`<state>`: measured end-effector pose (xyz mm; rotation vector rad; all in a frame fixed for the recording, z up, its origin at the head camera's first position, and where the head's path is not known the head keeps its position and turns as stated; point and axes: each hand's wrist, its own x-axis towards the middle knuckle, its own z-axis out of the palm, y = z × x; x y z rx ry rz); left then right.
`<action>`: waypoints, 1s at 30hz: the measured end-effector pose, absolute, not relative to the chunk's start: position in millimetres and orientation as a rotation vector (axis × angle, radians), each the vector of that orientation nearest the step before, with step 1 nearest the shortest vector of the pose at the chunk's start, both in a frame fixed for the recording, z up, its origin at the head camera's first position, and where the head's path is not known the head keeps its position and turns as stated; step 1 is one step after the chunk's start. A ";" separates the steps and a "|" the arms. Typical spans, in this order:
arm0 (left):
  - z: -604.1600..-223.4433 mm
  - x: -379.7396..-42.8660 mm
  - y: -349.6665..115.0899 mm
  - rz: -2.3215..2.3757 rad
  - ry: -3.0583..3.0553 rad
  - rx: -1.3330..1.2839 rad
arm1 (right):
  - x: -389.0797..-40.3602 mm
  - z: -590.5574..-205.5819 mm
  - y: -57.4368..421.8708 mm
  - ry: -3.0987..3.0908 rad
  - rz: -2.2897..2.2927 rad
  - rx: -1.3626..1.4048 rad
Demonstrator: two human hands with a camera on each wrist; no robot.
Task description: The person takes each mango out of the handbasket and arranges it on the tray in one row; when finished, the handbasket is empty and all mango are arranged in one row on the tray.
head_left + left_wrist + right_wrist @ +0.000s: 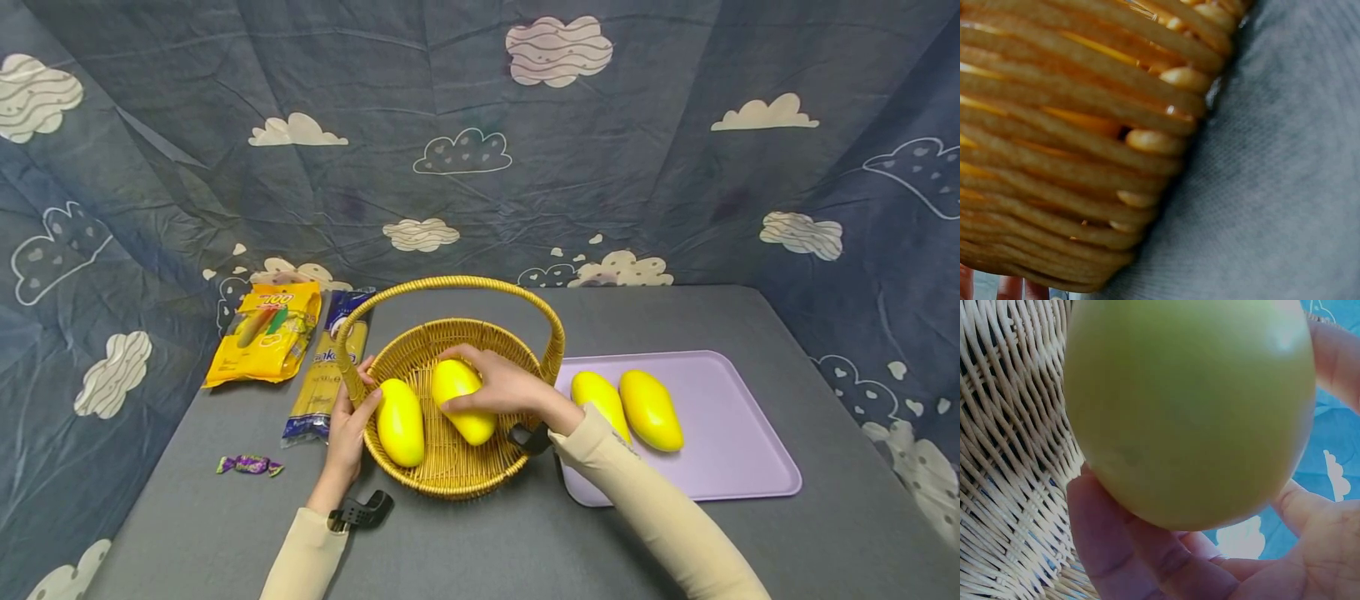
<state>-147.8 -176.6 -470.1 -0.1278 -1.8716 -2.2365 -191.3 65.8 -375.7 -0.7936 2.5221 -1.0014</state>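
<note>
Two cream sleeves nearest, left sleeve (303, 554) and right sleeve (667, 517), one black wrist device on each arm; small print near the right cuff, too small to read; grey desk (480, 550) under everything. One wrapped sweet (250, 465), purple, near left, wrapper writing not legible.

One wicker basket (457, 490) mid-desk, hoop handle up; left hand (347, 433) grips its left side by the handle base, thumb at the rim, fingers outside; right hand (510, 385) has its fingers wrapped on one held mango (456, 382), yellow, inside the basket; cannot tell if it touches the basket floor; second mango (401, 423) in the basket, left of it, beside the left thumb.

One lilac tray (735, 433) right of basket; two more mangoes on it, left one (600, 396) partly behind the right sleeve, right one (651, 411) in clear view; four mangoes total.

Farther left, two packs: blue-and-clear pasta pack (318, 396), lettering looks like "ankara", first letters unclear; yellow bag (262, 350) left of it, "100" readable, mango picture; cloud-print cloth (465, 83) hangs behind.
</note>
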 end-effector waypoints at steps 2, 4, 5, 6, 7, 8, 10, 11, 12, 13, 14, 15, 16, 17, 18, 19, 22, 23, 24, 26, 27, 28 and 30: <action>-470.1 -147.9 -176.8 -2.234 -1.872 -0.132 | -189.6 -373.7 66.5 2.536 -1.011 -0.796; -470.2 -148.4 -176.9 -2.233 -1.870 -0.139 | -187.8 -372.0 67.3 2.551 -1.019 -0.795; -470.3 -148.5 -176.9 -2.234 -1.868 -0.144 | -186.7 -371.3 67.8 2.557 -1.025 -0.794; -470.4 -148.6 -177.0 -2.232 -1.868 -0.147 | -185.9 -370.7 68.2 2.561 -1.034 -0.800; -470.5 -148.5 -177.0 -2.230 -1.869 -0.148 | -184.9 -370.3 68.7 2.563 -1.045 -0.806; -470.6 -148.3 -177.0 -2.229 -1.871 -0.147 | -183.9 -370.1 69.5 2.567 -1.053 -0.811; -470.7 -147.9 -176.9 -2.228 -1.876 -0.143 | -181.4 -369.1 70.9 2.573 -1.081 -0.816; -470.5 -147.8 -176.8 -2.226 -1.880 -0.141 | -180.1 -368.5 71.7 2.578 -1.094 -0.817; -470.6 -147.8 -176.8 -2.226 -1.881 -0.140 | -178.9 -367.9 72.4 2.582 -1.109 -0.821; -470.6 -147.7 -176.7 -2.227 -1.879 -0.139 | -177.6 -367.2 73.2 2.585 -1.126 -0.826; -470.5 -147.8 -176.6 -2.227 -1.877 -0.140 | -176.3 -366.6 74.1 2.592 -1.139 -0.827; -470.5 -147.9 -176.6 -2.228 -1.875 -0.142 | -175.2 -366.0 74.8 2.598 -1.154 -0.831; -470.5 -147.8 -176.6 -2.228 -1.871 -0.144 | -174.2 -365.3 75.4 2.602 -1.170 -0.835; -470.7 -148.0 -176.6 -2.229 -1.869 -0.146 | -173.1 -364.8 76.2 2.607 -1.180 -0.840; -471.1 -147.9 -176.8 -2.231 -1.864 -0.148 | -172.1 -364.5 76.9 2.606 -1.198 -0.847; -471.3 -147.8 -176.8 -2.232 -1.861 -0.150 | -171.0 -364.0 77.7 2.606 -1.213 -0.851; -472.3 -147.9 -177.1 -2.239 -1.857 -0.150 | -167.7 -363.2 80.2 2.607 -1.258 -0.864; -472.6 -148.0 -177.2 -2.241 -1.856 -0.150 | -166.4 -362.9 81.3 2.602 -1.278 -0.872; -472.7 -148.0 -177.1 -2.243 -1.855 -0.148 | -165.4 -362.9 82.3 2.599 -1.297 -0.880; -472.5 -148.0 -177.0 -2.242 -1.858 -0.144 | -163.3 -362.9 84.5 2.600 -1.322 -0.896; -472.3 -148.1 -177.0 -2.241 -1.860 -0.142 | -162.3 -363.0 85.6 2.600 -1.337 -0.905; -472.1 -148.1 -176.9 -2.240 -1.860 -0.142 | -161.1 -362.6 86.9 2.595 -1.353 -0.913; -471.5 -148.1 -176.8 -2.237 -1.859 -0.142 | -158.5 -361.8 89.4 2.588 -1.382 -0.922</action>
